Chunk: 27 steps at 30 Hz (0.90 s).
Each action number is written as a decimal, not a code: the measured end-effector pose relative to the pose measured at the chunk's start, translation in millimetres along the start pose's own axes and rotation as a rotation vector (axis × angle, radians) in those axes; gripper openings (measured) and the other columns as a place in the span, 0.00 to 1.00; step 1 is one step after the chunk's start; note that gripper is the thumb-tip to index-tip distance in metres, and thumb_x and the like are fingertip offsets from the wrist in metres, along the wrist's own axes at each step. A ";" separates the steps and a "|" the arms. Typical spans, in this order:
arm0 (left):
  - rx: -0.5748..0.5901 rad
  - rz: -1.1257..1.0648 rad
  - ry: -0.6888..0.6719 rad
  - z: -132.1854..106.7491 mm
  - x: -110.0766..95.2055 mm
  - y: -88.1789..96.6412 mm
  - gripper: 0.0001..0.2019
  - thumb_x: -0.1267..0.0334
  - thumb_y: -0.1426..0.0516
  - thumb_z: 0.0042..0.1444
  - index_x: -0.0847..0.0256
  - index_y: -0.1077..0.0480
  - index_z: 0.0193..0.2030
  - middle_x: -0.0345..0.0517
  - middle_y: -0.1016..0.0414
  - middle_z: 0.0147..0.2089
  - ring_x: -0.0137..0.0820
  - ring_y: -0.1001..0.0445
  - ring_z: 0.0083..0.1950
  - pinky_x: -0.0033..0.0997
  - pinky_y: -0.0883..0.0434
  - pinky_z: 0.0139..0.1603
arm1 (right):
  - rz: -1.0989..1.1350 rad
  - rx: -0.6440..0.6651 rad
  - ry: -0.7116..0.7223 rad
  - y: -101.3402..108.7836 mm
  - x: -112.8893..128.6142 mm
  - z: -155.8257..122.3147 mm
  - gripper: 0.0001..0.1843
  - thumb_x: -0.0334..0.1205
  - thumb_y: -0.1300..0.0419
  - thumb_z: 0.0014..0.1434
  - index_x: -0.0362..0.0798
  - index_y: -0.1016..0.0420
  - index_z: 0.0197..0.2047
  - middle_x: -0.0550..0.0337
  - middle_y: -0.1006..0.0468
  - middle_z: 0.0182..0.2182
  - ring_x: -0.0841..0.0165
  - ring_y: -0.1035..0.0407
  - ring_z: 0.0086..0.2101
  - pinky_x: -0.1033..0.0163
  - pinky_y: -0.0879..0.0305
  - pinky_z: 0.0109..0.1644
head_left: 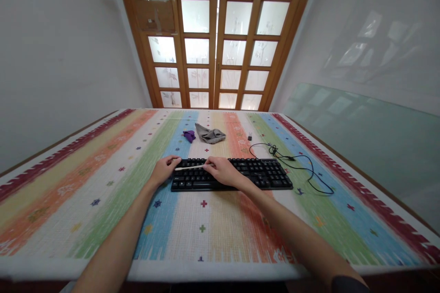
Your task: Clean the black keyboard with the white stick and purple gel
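A black keyboard (240,174) lies flat on the striped tablecloth in front of me. My left hand (164,170) grips its upper left corner, with thumb and fingers closed at the edge. Between the fingers of my right hand (222,170) is a thin white cotton swab (189,167). The swab points left, and its tip is low over the keys at the keyboard's left end. My right hand and wrist cover part of the middle keys. Whether the tip touches a key I cannot tell.
Behind the keyboard lie a crumpled grey cloth (210,134) and a small purple cloth (189,136). A small dark plug-like piece (250,137) rests further right. A black cable (311,167) loops over the tablecloth (113,201) to the right. Wooden glass doors (216,46) stand beyond the table.
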State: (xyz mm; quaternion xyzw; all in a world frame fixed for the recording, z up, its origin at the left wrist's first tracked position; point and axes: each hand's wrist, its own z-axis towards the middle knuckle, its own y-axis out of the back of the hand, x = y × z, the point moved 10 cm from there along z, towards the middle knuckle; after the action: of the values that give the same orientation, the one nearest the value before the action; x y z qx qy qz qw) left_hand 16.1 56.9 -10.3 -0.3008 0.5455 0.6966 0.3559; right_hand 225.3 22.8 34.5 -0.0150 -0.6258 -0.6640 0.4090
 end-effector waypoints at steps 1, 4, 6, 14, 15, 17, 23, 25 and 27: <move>-0.004 -0.017 -0.003 0.7 -0.5 0.6 0.24 0.42 0.44 0.49 0.61 0.21 0.37 0.46 0.19 0.34 0.38 0.25 0.37 0.33 0.31 0.39 | -0.025 0.001 0.008 -2.7 3.5 2.6 0.09 0.38 0.43 0.68 0.45 0.23 0.40 0.54 0.19 0.37 0.66 0.28 0.37 0.64 0.40 0.42; -0.014 -0.042 0.006 2.3 0.5 2.3 0.24 0.41 0.45 0.50 0.62 0.21 0.36 0.45 0.21 0.31 0.37 0.25 0.36 0.32 0.31 0.39 | -0.088 0.006 0.019 -10.0 10.9 8.5 0.10 0.40 0.44 0.69 0.45 0.23 0.41 0.53 0.19 0.39 0.64 0.28 0.40 0.63 0.40 0.44; -0.013 -0.050 0.022 3.0 2.9 2.3 0.26 0.41 0.48 0.53 0.63 0.21 0.37 0.42 0.25 0.25 0.34 0.28 0.30 0.32 0.33 0.34 | -0.118 0.017 0.014 -15.7 13.8 11.8 0.11 0.40 0.45 0.69 0.45 0.24 0.42 0.52 0.19 0.39 0.64 0.28 0.41 0.62 0.40 0.45; -0.006 -0.064 0.032 1.3 5.3 -1.3 0.23 0.46 0.44 0.51 0.65 0.21 0.40 0.40 0.28 0.23 0.32 0.30 0.26 0.31 0.35 0.30 | -0.194 0.015 0.015 -33.4 23.8 18.6 0.11 0.41 0.46 0.70 0.44 0.24 0.43 0.50 0.20 0.40 0.62 0.28 0.42 0.62 0.39 0.46; -0.003 -0.064 0.031 0.9 5.2 -1.9 0.23 0.46 0.44 0.51 0.65 0.21 0.40 0.40 0.27 0.23 0.32 0.30 0.26 0.31 0.35 0.30 | -0.205 0.020 0.011 -34.3 23.6 18.0 0.12 0.41 0.46 0.70 0.45 0.24 0.43 0.50 0.20 0.40 0.62 0.28 0.42 0.62 0.39 0.46; 0.002 -0.063 0.028 0.4 5.1 -2.8 0.22 0.47 0.44 0.51 0.64 0.21 0.40 0.40 0.27 0.23 0.31 0.31 0.25 0.30 0.35 0.29 | -0.224 0.026 0.006 -34.2 22.5 16.1 0.12 0.41 0.47 0.70 0.45 0.24 0.43 0.50 0.20 0.40 0.61 0.28 0.42 0.62 0.39 0.46; 0.001 -0.053 0.010 0.2 5.6 -3.5 0.20 0.49 0.43 0.51 0.64 0.21 0.40 0.41 0.26 0.24 0.32 0.31 0.26 0.31 0.35 0.30 | -0.227 0.051 -0.005 -30.3 14.1 9.9 0.13 0.41 0.47 0.70 0.47 0.23 0.43 0.52 0.19 0.40 0.61 0.27 0.42 0.61 0.39 0.46; -0.004 -0.045 0.000 -0.2 5.3 -3.0 0.20 0.49 0.43 0.51 0.63 0.21 0.40 0.41 0.26 0.24 0.32 0.31 0.27 0.31 0.35 0.31 | -0.221 0.048 -0.012 -28.9 10.9 8.5 0.13 0.41 0.47 0.69 0.47 0.22 0.43 0.53 0.19 0.39 0.61 0.27 0.41 0.61 0.39 0.46; -0.007 -0.034 -0.009 -0.8 4.6 -2.4 0.20 0.49 0.42 0.52 0.63 0.21 0.41 0.41 0.26 0.25 0.32 0.31 0.27 0.31 0.35 0.32 | -0.221 0.042 -0.016 -27.5 8.8 7.3 0.13 0.41 0.47 0.69 0.48 0.22 0.43 0.53 0.18 0.39 0.61 0.26 0.41 0.62 0.38 0.45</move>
State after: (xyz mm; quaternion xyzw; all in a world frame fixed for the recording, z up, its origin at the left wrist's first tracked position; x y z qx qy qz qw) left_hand 15.5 57.2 -15.5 -0.3080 0.5363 0.6937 0.3691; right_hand 200.4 21.1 18.2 0.0575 -0.6404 -0.6918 0.3285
